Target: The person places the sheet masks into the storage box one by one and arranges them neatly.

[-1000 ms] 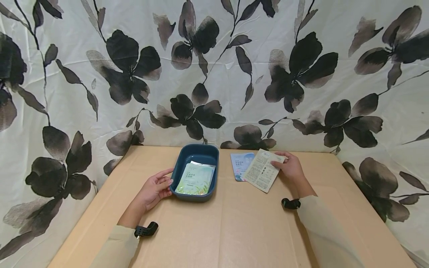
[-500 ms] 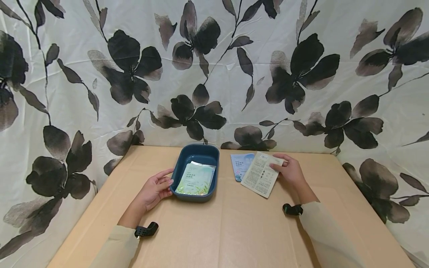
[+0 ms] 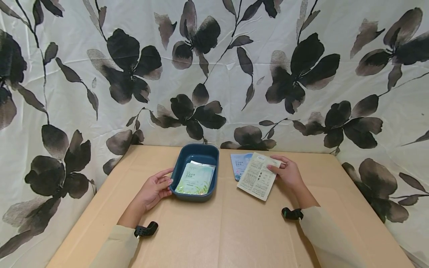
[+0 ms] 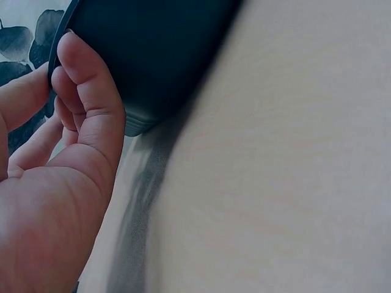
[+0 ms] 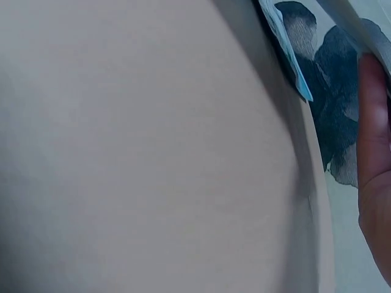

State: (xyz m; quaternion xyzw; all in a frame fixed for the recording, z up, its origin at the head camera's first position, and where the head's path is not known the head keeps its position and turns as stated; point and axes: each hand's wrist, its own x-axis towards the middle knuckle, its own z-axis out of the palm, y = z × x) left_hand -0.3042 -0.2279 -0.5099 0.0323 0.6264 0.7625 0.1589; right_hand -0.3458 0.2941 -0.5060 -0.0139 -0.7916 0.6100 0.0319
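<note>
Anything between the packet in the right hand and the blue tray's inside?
In the head view, a blue packet, partly hidden behind the held packet, juts toward the tray. Beyond that, only the tray's own rim stands between.

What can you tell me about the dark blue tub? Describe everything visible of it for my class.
The tub is deep, open-topped and roughly rectangular, with rounded corners and a thin rim. Its smooth, plain walls look like plastic. It sits open side up on the tan table. Inside lies a pale green packet, printed with leaves and text. The left hand grips its left side near the rim.
</note>
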